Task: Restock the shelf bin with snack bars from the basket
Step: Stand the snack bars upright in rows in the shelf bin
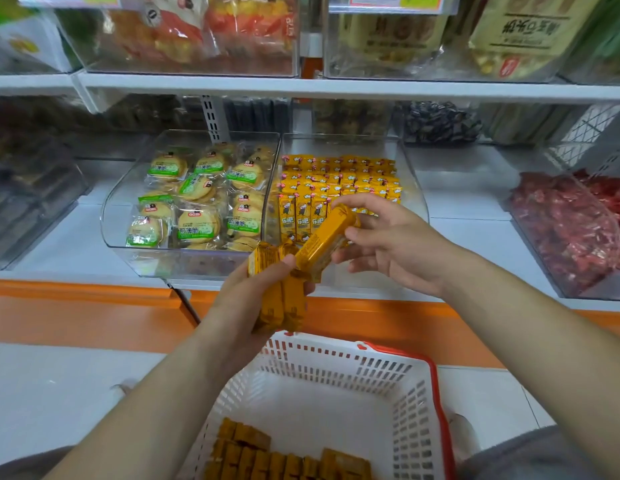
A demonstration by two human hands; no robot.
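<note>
Far left of the clear shelf bin (414, 181): the left compartment holds round biscuit packs (197, 199) with green labels. Left hand (246, 299) is in front of the bin and above the basket, fingers curled tight round a bundle of yellow snack bars (282, 303), bundle roughly upright. Below, a white basket (336, 362) with a red rim, more bars (287, 459) lying flat at its bottom. One single bar (324, 240) is tilted, lower end against the bundle by the left thumb, upper end pinched by the right hand (395, 244) between thumb and fingertips, just over the front of the right compartment. That compartment holds stocked bars (336, 181) in rows. Far right: another clear bin of red-wrapped sweets (561, 230).
</note>
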